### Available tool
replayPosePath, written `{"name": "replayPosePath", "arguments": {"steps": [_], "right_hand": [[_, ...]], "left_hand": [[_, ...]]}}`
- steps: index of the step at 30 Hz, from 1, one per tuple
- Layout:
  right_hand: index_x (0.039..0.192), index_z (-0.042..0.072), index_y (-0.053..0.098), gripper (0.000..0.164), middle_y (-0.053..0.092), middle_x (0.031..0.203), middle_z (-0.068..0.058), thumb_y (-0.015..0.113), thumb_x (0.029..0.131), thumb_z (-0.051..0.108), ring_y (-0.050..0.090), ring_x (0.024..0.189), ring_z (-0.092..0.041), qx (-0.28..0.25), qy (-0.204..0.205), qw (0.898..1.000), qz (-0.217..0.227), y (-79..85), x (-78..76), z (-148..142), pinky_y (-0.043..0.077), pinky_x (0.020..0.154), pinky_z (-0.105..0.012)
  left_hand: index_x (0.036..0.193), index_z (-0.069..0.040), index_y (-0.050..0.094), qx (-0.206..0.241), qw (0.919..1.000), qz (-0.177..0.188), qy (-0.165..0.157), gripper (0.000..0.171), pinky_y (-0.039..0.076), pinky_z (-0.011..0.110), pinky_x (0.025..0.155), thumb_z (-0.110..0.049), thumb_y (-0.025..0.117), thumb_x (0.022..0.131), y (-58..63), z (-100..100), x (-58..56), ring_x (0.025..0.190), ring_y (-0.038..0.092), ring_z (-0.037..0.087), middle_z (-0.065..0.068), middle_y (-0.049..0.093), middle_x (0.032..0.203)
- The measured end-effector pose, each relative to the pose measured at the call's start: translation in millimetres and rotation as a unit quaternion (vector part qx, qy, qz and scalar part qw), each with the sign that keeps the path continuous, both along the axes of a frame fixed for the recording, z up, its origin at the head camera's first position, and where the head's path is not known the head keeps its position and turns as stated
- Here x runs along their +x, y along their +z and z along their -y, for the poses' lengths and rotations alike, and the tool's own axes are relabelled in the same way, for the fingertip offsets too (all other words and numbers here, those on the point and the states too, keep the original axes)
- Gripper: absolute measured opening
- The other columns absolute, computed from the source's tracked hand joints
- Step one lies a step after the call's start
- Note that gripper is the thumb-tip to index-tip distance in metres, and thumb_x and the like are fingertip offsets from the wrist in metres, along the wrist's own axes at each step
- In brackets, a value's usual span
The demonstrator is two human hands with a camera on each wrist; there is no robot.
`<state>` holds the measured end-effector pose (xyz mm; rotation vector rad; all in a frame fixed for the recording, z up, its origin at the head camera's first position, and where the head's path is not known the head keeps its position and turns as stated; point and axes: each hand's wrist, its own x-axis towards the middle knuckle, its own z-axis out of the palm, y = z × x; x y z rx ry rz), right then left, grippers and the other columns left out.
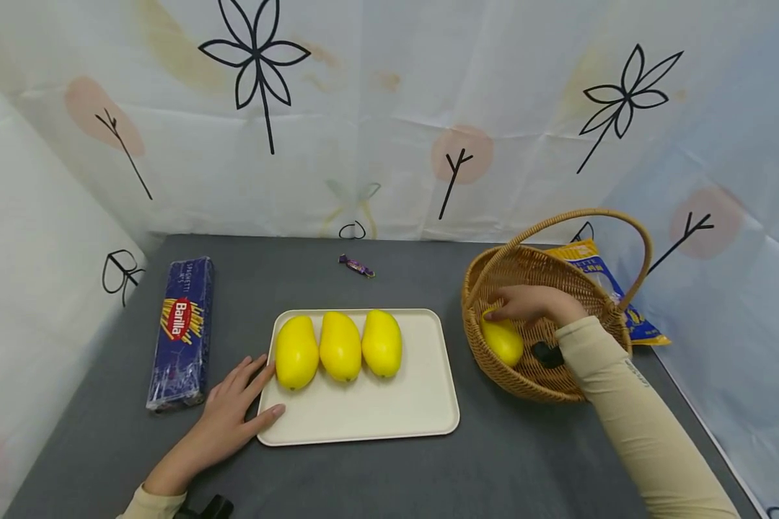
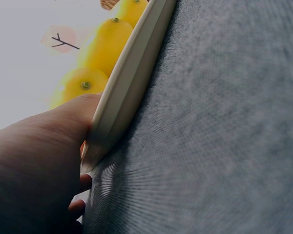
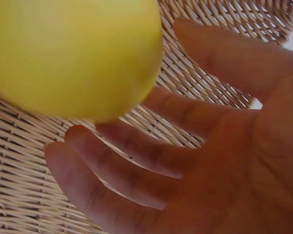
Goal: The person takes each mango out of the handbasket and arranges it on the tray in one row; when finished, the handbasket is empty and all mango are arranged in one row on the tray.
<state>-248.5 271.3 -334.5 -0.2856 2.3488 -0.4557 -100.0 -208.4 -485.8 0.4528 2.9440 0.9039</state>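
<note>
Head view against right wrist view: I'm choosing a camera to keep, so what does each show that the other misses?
Only the head view shows the Barilla spaghetti pack, wrapped candy, cream tray with three yellow mangoes, and left hand. Only the right wrist view shows the right palm. Both share the right hand, the wicker basket and the mango inside it.

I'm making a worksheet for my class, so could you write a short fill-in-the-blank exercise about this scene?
1. The tray holds ____ yellow fruits.
2. The brand name on the blue pack reads ____.
3. The right hand is inside the wicker ____.
4. Counting the fruit by the right hand, the yellow fruits in the head view total ____.

Missing words: three; Barilla; basket; four.
</note>
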Motion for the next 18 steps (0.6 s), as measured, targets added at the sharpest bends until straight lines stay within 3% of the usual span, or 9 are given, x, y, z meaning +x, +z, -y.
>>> {"name": "replayPosePath", "arguments": {"steps": [4, 18], "right_hand": [[0.143, -0.004, 0.036, 0.058, 0.048, 0.130, -0.025, 0.052, 0.098, 0.030, 0.055, 0.109, -0.033, 0.010, 0.002, 1.000, 0.006, -2.7, -1.6, 2.0, 0.055, 0.078, -0.044], [0.143, -0.005, 0.034, 0.060, 0.041, 0.137, -0.028, 0.055, 0.097, 0.027, 0.054, 0.115, -0.038, 0.026, -0.013, 0.999, 0.026, -3.3, -2.4, 6.9, 0.053, 0.084, -0.047]], "left_hand": [[0.147, -0.013, 0.039, 0.000, 1.0000, -0.001, 0.000, 0.071, 0.019, 0.067, 0.097, -0.047, 0.062, 0.090, 1.3, 0.0, 0.1, 0.141, 0.017, 0.042, 0.015, 0.029, 0.153], [0.149, -0.015, 0.038, 0.007, 1.0000, 0.007, -0.001, 0.071, 0.017, 0.069, 0.097, -0.048, 0.061, 0.090, 3.5, -0.1, -0.6, 0.141, 0.016, 0.042, 0.015, 0.028, 0.153]]}}
